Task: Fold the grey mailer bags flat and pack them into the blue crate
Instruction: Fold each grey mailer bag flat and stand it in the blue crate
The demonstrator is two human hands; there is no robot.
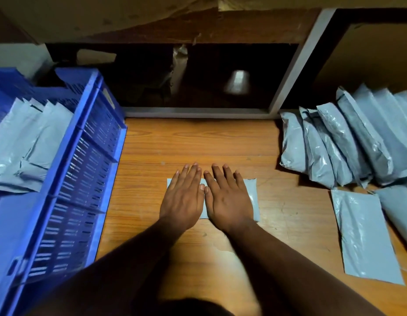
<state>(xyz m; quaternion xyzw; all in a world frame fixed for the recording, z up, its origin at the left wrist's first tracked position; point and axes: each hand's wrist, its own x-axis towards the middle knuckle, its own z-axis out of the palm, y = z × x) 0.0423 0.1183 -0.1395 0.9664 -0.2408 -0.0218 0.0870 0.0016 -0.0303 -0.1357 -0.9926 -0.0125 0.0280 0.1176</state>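
- Wooden table point(198, 142), orange-brown grain, scuffed near the middle.
- Blue crate point(84, 169) standing on the left side, slotted wall facing the centre.
- Folded bag point(251, 197) lying flat at the centre, mostly covered by two flat hands.
- Flat bag point(364, 236) lying at the right, near edge reaching toward the table's front.
- Pile of bags point(348, 142) leaning in a row at the far right, overlapping one another.
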